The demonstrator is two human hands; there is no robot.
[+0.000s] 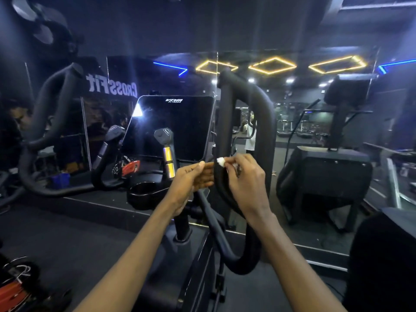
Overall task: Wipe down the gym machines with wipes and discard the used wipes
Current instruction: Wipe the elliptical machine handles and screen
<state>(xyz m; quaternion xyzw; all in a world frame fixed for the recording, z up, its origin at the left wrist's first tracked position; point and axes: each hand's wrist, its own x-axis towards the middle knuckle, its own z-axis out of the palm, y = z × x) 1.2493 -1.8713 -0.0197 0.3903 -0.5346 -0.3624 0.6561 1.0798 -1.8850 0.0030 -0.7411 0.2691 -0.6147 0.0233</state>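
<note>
A black cardio machine stands in front of me, with a dark console screen [171, 127] and a looped, foam-covered right handlebar [258, 113]. My right hand [243, 179] pinches a small crumpled white wipe [220, 162] against the inner bar of that loop. My left hand [191, 179] is on the left side of the same bar, fingers straight and touching it. Two short grips with metal sensor bands [167, 152] rise below the screen.
A matching left handlebar loop [51, 118] curves at the left. A black cup holder [146, 192] sits under the console. A mirror wall behind reflects the gym, ceiling lights and another machine [324, 176]. Red-orange equipment [13, 289] lies at the bottom left.
</note>
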